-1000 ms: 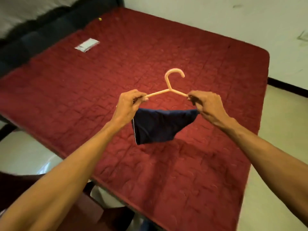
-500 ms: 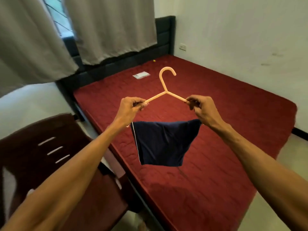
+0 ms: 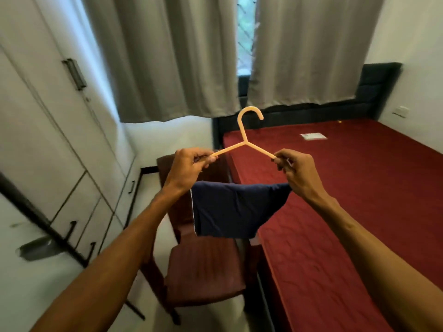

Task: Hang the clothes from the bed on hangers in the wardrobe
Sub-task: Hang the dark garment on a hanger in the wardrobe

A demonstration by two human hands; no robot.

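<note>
a: where do we stand with this one?

b: at our far left the wardrobe (image 3: 48, 130) shows only closed doors. our left hand (image 3: 189, 168) has its fingers curled round one end of the peach hanger (image 3: 244, 142), thumb and forefinger pinching the arm. the navy garment (image 3: 230, 212) sags below, slung between our wrists. it seems to be on the hanger, though our hands hide how it sits. our right hand (image 3: 297, 173) pinches the other arm the same way.

a: so what is left?

b: we judge the dressing done. we have yet to open a door and hook this on a rail. we see no other clothes on the bed (image 3: 359, 200), only a small white packet (image 3: 313, 136) near the headboard.

a: and the room?

b: a dark red chair (image 3: 206, 267) stands under the garment, between wardrobe and bed. grey curtains (image 3: 167, 56) hang behind, parted on a strip of window. the bed's cover is red and quilted.
</note>
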